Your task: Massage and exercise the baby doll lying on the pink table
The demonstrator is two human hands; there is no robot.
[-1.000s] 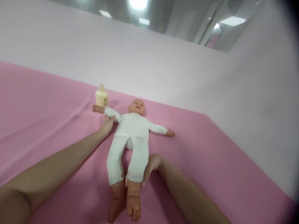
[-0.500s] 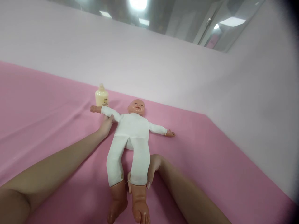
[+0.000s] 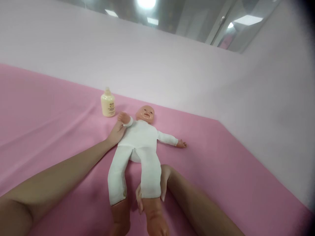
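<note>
A baby doll [image 3: 142,133] with a white cloth body lies on its back, its head away from me and its feet towards me. My left hand [image 3: 118,132] is closed around the doll's arm on the left side, which is bent upward beside the chest; some of my fingers are hidden behind it. From below, my right hand [image 3: 163,185] wraps the lower leg on the right side, thumb and fingertips showing on either side of it. The doll's other arm stretches out to the right, its hand on the pink surface.
A pale yellow bottle [image 3: 108,104] stands upright beyond my left hand. Under everything lies a pink padded surface [image 3: 204,147] with creases at the left. A white wall [image 3: 167,72] rises behind it, with a window [image 3: 192,19] above.
My left hand has raised and bent the doll's arm inward, uncovering the bottle's lower part. The leg in my right hand has shifted slightly right, and the legs are farther apart.
</note>
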